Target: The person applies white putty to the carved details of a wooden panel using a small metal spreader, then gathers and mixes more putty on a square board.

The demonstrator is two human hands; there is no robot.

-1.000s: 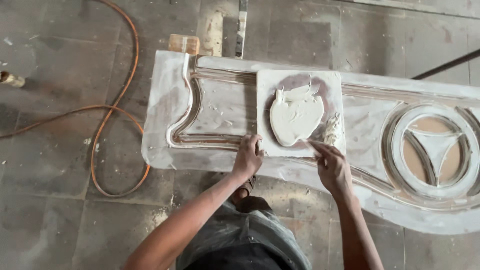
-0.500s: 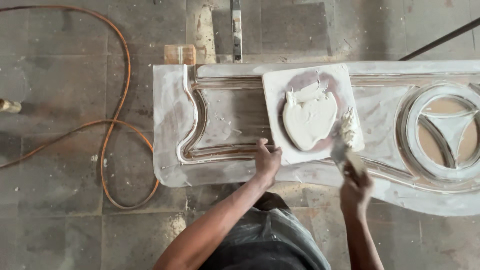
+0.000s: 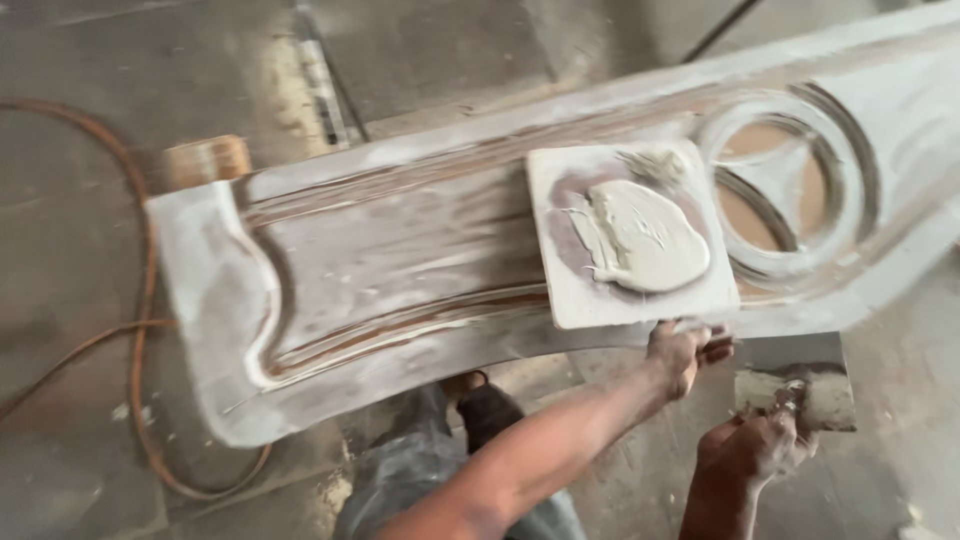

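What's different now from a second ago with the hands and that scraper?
The right hand has pulled back from the square board, bringing the flat scraper off the pile of white paste to below the panel's edge. The left hand has slid right along the board's near edge to its corner. The paste is still on the board, and the board still lies on the carved panel.

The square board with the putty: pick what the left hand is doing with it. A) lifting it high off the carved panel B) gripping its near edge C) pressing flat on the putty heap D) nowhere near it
B: the left hand grips the near edge of the square board, which lies on the carved panel, while the putty heap is untouched and the right hand holds a putty knife apart from it.
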